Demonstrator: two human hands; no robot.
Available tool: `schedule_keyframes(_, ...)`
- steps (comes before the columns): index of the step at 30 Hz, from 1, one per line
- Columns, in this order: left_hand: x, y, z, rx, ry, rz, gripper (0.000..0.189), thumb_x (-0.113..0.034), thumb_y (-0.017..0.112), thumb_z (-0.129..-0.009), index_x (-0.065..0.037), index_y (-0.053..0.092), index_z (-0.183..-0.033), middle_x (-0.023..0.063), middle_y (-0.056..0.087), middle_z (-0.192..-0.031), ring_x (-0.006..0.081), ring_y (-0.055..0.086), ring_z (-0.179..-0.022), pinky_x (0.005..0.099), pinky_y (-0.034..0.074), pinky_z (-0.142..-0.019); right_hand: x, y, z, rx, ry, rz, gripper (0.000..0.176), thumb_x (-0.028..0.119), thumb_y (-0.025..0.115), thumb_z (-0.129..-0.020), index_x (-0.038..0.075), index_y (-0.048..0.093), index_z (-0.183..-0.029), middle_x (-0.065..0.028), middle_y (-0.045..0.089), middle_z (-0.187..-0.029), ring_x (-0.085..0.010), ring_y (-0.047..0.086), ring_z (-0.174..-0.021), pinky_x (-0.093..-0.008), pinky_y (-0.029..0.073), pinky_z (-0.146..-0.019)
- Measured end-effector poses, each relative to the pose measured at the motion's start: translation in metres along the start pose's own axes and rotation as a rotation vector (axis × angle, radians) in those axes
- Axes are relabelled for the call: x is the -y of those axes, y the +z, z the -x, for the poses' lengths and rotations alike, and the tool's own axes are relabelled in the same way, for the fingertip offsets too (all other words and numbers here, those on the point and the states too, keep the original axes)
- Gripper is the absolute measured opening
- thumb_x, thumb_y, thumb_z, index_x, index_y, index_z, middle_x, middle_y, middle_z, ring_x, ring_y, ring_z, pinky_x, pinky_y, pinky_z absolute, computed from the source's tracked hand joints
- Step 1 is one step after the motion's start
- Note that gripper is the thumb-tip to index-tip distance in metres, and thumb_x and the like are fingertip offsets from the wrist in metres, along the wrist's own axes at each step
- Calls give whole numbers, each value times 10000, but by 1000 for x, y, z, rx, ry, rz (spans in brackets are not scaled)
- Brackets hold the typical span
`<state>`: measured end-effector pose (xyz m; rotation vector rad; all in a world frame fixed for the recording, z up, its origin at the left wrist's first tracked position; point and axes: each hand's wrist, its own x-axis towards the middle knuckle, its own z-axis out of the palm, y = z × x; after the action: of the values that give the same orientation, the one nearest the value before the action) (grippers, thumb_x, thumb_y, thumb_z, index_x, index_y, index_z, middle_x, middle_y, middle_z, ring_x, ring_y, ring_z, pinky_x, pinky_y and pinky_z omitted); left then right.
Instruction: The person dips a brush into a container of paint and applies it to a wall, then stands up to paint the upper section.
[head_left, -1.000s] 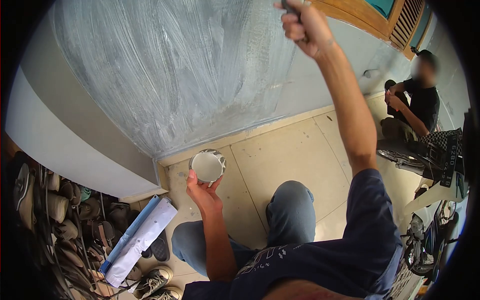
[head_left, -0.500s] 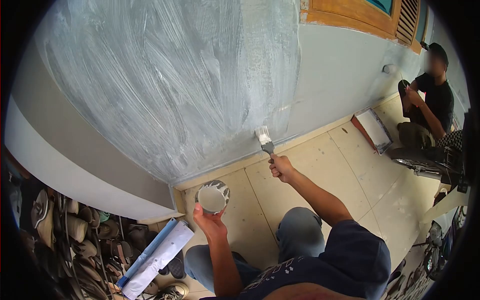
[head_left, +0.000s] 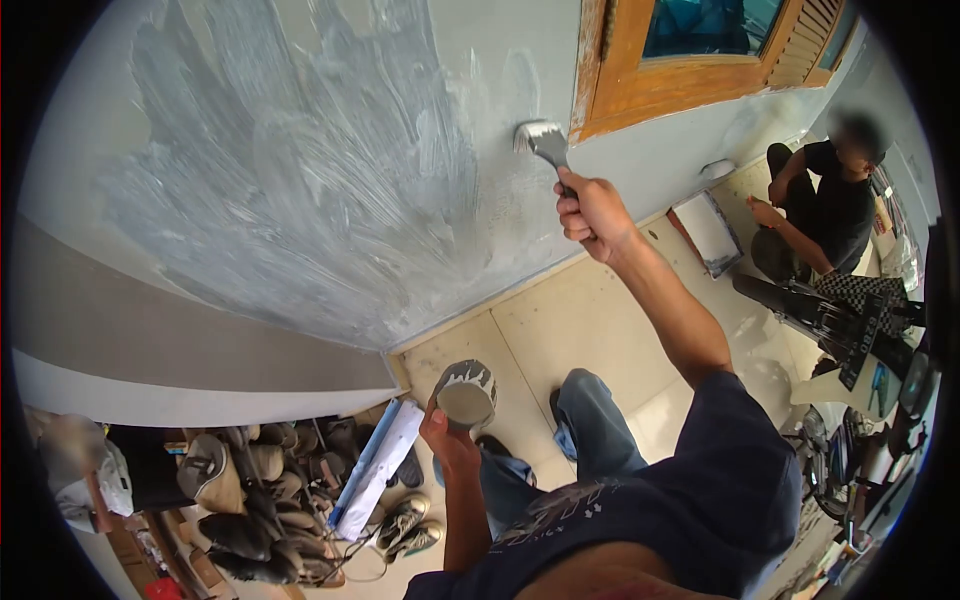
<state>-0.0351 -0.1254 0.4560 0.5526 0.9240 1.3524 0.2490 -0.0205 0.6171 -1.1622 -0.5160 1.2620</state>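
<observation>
My right hand [head_left: 597, 215] grips the dark handle of a paintbrush [head_left: 548, 145]. Its white, paint-loaded bristles rest against the grey wall [head_left: 640, 165], just left of the wooden window frame. Streaky pale paint [head_left: 330, 170] covers much of the wall to the left of the brush. Down in front of my body, my left hand [head_left: 452, 440] is wrapped round a paint cup [head_left: 467, 398] with white drips down its side. Greyish paint shows inside the cup.
A wooden window frame [head_left: 640, 95] is at upper right. A person [head_left: 825, 200] sits beside a paint tray [head_left: 707, 235] and a motorbike [head_left: 830, 315]. At lower left are many shoes [head_left: 270, 500] and a long blue-and-white box [head_left: 378, 470]. Another person [head_left: 85, 470] is at far left.
My right hand has carried the paintbrush from low on the wall up to beside the window frame. My view has shifted and my body is more upright. The cup stays in my left hand.
</observation>
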Motion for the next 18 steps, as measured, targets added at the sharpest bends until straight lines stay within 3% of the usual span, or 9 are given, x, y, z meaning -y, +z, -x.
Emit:
schedule_keyframes(2,-46,18,23,119,32,-125,675,-518,560,-756,-25,478,-1211,96,554,-1151,233,532,-1075,392,443,-887,61,29,28,-2,-73,-2,250,247,473,-922,26,436,-814,13,354,-583,-51,222,-394,-222,160,-353)
schedule_keyframes(7,-150,79,65,106,38,-57,666,-521,539,-790,-19,470,-1221,104,532,-1190,238,505,-1104,397,391,-940,212,94,104,80,-254,-16,260,261,472,-928,38,451,-795,24,343,-545,-44,212,-382,-216,139,-346)
schedule_keyframes(10,-193,97,77,119,59,-39,652,-521,530,-793,-24,476,-1212,95,538,-1174,229,505,-1097,385,399,-925,258,118,126,126,-366,11,292,282,482,-928,48,469,-754,26,349,-530,-39,218,-381,-214,138,-342)
schedule_keyframes(12,-216,120,83,32,85,-48,649,-536,533,-785,-27,491,-1186,85,547,-1151,226,517,-1072,382,409,-904,258,120,115,135,-375,42,340,322,504,-919,53,481,-711,23,358,-515,-34,233,-377,-210,148,-335)
schedule_keyframes(13,-228,128,86,3,96,-25,708,-545,603,-737,17,498,-1155,105,557,-1107,231,541,-1025,370,429,-878,244,119,107,73,-369,94,383,364,520,-908,51,489,-689,19,370,-506,-35,245,-371,-203,182,-327)
schedule_keyframes(14,-236,135,89,-26,110,-4,773,-554,673,-689,62,505,-1124,125,567,-1063,235,564,-979,358,450,-851,221,110,92,60,-312,95,375,371,512,-912,67,484,-694,27,357,-497,-36,237,-367,-207,175,-325)
schedule_keyframes(18,-252,147,99,-12,106,-19,808,-569,649,-686,63,492,-1163,126,567,-1097,245,560,-995,367,441,-870,92,54,32,-144,-120,241,423,420,499,-910,77,464,-665,23,382,-491,-50,306,-359,-218,233,-320)
